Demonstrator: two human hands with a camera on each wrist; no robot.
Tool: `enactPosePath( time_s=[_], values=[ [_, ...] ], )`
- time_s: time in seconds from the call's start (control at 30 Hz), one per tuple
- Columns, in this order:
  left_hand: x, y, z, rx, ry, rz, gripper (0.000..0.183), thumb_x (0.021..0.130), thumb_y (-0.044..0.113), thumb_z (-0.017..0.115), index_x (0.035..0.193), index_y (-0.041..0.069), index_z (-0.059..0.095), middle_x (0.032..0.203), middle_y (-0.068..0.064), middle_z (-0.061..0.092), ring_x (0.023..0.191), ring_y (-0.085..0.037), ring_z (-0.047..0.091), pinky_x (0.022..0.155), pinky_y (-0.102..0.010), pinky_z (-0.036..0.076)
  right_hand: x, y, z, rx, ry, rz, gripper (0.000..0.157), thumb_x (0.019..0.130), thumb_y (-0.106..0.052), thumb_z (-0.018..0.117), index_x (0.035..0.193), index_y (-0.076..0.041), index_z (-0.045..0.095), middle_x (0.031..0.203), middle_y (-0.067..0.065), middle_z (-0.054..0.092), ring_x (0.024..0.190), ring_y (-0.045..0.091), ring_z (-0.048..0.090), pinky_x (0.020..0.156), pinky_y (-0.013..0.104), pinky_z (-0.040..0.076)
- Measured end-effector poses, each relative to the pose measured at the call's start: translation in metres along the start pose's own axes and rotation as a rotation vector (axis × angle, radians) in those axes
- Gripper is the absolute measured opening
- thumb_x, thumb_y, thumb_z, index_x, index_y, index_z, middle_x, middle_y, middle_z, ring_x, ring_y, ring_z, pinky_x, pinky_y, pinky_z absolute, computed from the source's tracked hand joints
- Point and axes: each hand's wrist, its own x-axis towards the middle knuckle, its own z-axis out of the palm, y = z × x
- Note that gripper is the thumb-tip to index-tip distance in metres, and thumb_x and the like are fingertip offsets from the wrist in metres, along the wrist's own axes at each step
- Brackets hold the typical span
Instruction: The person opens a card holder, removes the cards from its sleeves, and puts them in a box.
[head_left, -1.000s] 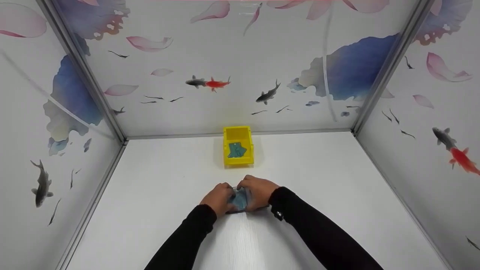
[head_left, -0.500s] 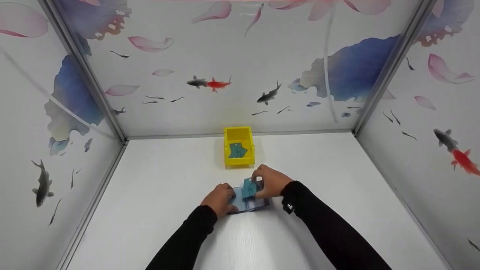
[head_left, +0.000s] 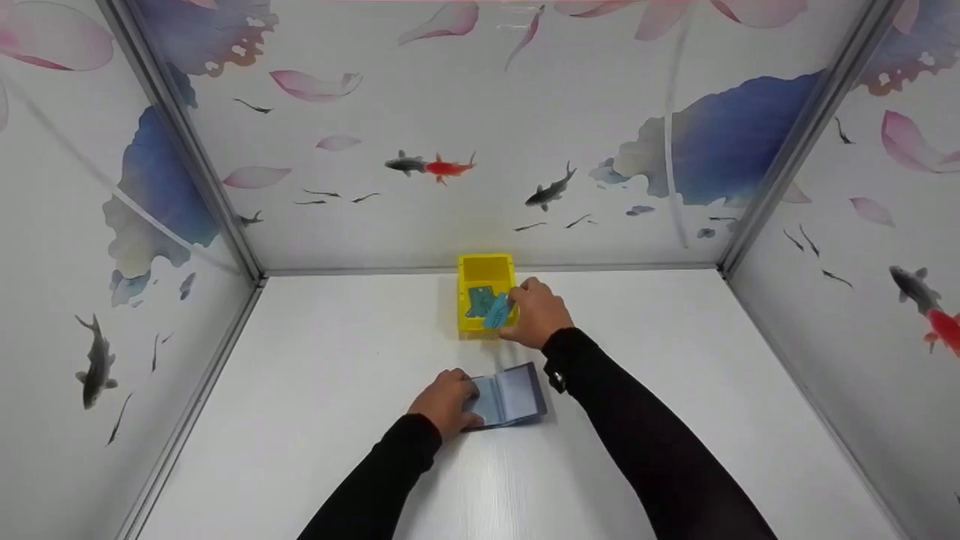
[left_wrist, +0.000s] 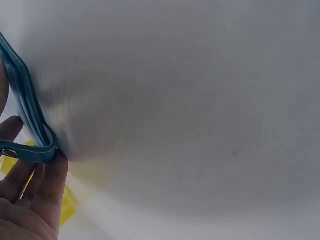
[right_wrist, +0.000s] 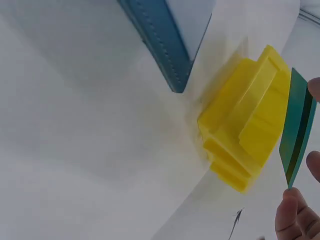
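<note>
My left hand [head_left: 442, 405] holds the left side of an open card holder [head_left: 519, 394] with clear sleeves, resting on the white table. In the left wrist view its blue cover [left_wrist: 25, 90] and snap strap [left_wrist: 30, 152] show beside the fingers. Between the thumb and fingers of my right hand [head_left: 541, 313] is a teal card [head_left: 497, 311], held over the front right of a yellow bin [head_left: 486, 268]. A dark stripe runs along the card [right_wrist: 295, 130] in the right wrist view. Several teal cards [head_left: 480, 301] lie inside the bin.
Behind the bin rises a white back wall [head_left: 337, 232] printed with fish and petals. Side walls with metal corner posts [head_left: 199, 142] bound the table [head_left: 337, 330] left and right.
My right hand has drawn the teal card out of the card holder and carried it forward to the yellow bin. The left hand stays on the card holder.
</note>
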Motion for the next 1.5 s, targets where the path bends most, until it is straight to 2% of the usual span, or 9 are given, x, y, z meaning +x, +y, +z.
enactPosePath(
  time_s=[0.27,0.43,0.67,0.83,0.97,1.07,1.33,1.43,1.5],
  values=[
    [0.001,0.012,0.006,-0.011,0.004,0.005,0.041,0.090,0.029,0.100,0.122,0.007,0.087,0.126,-0.011,0.079,0.117,-0.026,0.071,0.108,-0.041,0.062,0.021,-0.004,0.007,-0.118,0.027,0.122,0.053,0.091,-0.049,0.093,0.121,-0.008,0.076,0.122,0.017,0.065,0.112,0.037,0.063,0.098,0.060,0.057],
    [0.006,0.019,0.012,-0.017,-0.005,0.003,0.041,0.089,0.029,0.100,0.122,0.009,0.088,0.127,-0.009,0.079,0.117,-0.025,0.071,0.108,-0.040,0.062,0.027,0.000,0.009,-0.218,-0.012,0.133,0.059,0.093,-0.048,0.091,0.132,-0.006,0.075,0.124,0.019,0.067,0.114,0.039,0.064,0.102,0.062,0.058],
    [0.006,0.023,0.014,0.010,0.017,0.019,0.042,0.089,0.029,0.100,0.124,0.009,0.088,0.126,-0.008,0.079,0.117,-0.024,0.072,0.106,-0.038,0.063,0.028,0.004,0.006,-0.263,-0.017,0.129,0.047,0.096,-0.044,0.088,0.124,-0.008,0.076,0.124,0.018,0.070,0.115,0.039,0.063,0.104,0.064,0.057],
    [0.008,0.024,0.010,0.005,-0.001,0.022,0.039,0.090,0.029,0.099,0.122,0.010,0.089,0.122,-0.006,0.079,0.112,-0.022,0.071,0.105,-0.037,0.063,0.014,0.002,-0.004,-0.259,0.014,0.094,0.030,0.100,-0.034,0.084,0.116,-0.009,0.080,0.119,0.016,0.072,0.110,0.038,0.064,0.101,0.064,0.056],
    [0.008,0.024,0.007,-0.011,-0.012,0.000,0.041,0.090,0.028,0.099,0.124,0.008,0.088,0.123,-0.007,0.078,0.111,-0.022,0.070,0.106,-0.038,0.062,0.002,0.007,-0.001,-0.229,0.050,0.030,0.018,0.100,-0.025,0.081,0.109,-0.010,0.083,0.111,0.013,0.073,0.104,0.038,0.065,0.094,0.064,0.056],
    [0.006,0.021,0.005,-0.010,-0.015,-0.012,0.042,0.090,0.028,0.099,0.125,0.007,0.087,0.122,-0.007,0.077,0.111,-0.021,0.069,0.106,-0.039,0.062,-0.012,0.007,0.002,-0.195,0.036,-0.011,0.019,0.099,-0.025,0.081,0.111,-0.011,0.085,0.111,0.012,0.076,0.104,0.036,0.067,0.094,0.064,0.057],
    [0.006,0.013,0.004,0.030,0.021,-0.038,0.044,0.086,0.028,0.102,0.123,0.010,0.086,0.107,-0.003,0.069,0.099,-0.019,0.057,0.091,-0.035,0.059,-0.062,-0.006,0.010,-0.076,-0.154,-0.181,0.021,0.099,-0.032,0.086,0.111,-0.015,0.086,0.113,0.006,0.078,0.104,0.028,0.067,0.094,0.057,0.059],
    [0.006,0.012,-0.001,-0.014,0.008,-0.062,0.056,0.085,0.024,0.102,0.136,0.014,0.082,0.107,-0.005,0.065,0.097,-0.021,0.054,0.088,-0.037,0.057,-0.075,-0.005,0.015,-0.035,-0.248,-0.253,0.016,0.099,-0.027,0.086,0.109,-0.015,0.086,0.110,0.002,0.081,0.100,0.021,0.069,0.094,0.050,0.062],
    [0.005,0.011,-0.005,-0.073,-0.011,-0.091,0.068,0.086,0.020,0.101,0.149,0.016,0.076,0.113,-0.008,0.067,0.100,-0.023,0.058,0.094,-0.040,0.059,-0.081,-0.003,0.017,0.001,-0.294,-0.294,0.013,0.099,-0.022,0.085,0.110,-0.014,0.087,0.108,0.000,0.083,0.096,0.017,0.069,0.094,0.045,0.064]
  ],
)
